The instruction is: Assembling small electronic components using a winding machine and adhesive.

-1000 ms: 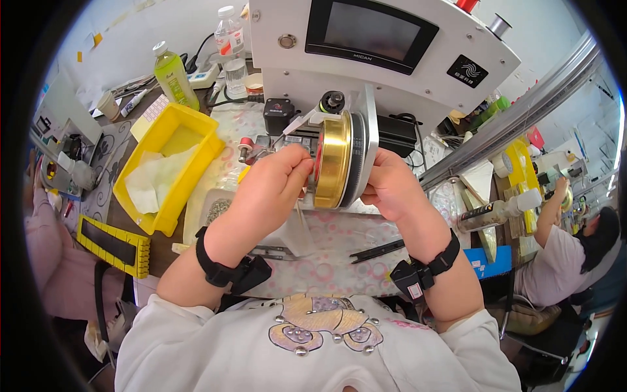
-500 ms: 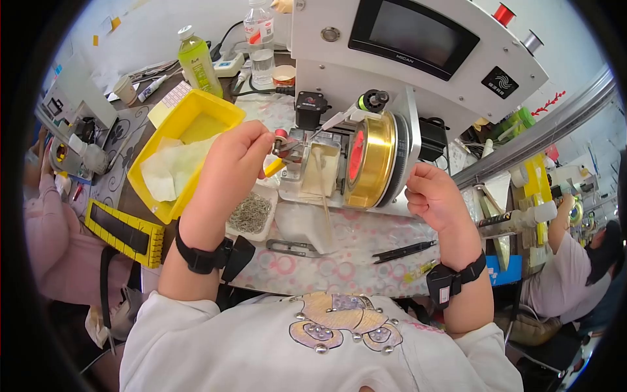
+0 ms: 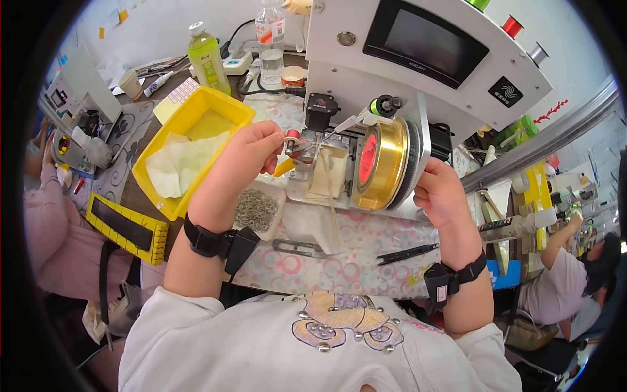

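My left hand (image 3: 251, 153) is closed in a pinch beside a small red spool (image 3: 292, 134) on a metal spindle at the front of the white machine. Whatever lies between its fingertips is too small to make out. Just below is a yellow tab (image 3: 285, 168). My right hand (image 3: 442, 189) has curled fingers at the right edge of the machine's metal side plate (image 3: 422, 134), its fingertips partly hidden. Between my hands stands a gold drum (image 3: 388, 171) with a red face. A thin stick (image 3: 331, 202) leans over the small tray (image 3: 324, 181) left of the drum.
A yellow bin (image 3: 149, 188) with white cloth stands left. Near me are a white tray (image 3: 279, 219) of small metal pieces, a grey metal tool (image 3: 297, 247) and black tweezers (image 3: 408, 253). Bottles (image 3: 208, 59) stand behind. Other people work at both sides.
The view has shifted slightly, so the machine sits farther right. My right hand's fingers have moved in against the side plate's edge. The left hand stays pinched by the red spool.
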{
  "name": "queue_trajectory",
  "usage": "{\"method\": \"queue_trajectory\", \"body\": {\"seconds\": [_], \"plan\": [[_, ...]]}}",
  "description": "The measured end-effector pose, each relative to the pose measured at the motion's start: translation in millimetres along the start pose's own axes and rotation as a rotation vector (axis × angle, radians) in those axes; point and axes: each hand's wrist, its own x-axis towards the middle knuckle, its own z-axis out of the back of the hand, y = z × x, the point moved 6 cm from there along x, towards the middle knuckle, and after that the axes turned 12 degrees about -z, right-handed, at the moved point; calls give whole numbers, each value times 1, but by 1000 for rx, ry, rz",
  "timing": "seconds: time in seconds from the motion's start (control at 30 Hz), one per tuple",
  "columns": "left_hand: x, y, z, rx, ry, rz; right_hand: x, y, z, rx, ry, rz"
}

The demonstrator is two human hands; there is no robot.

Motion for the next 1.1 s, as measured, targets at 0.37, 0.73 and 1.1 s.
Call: {"method": "queue_trajectory", "body": {"seconds": [0.37,0.73,1.1], "plan": [[0,18,4,-232,-125,3,-78,19,77,-354,-92,123],[-4,27,4,-371,-220,-24,-77,25,137,-455,-430,390],[-3,32,11,-354,-255,-15,-53,10,151,-241,-441,317]]}}
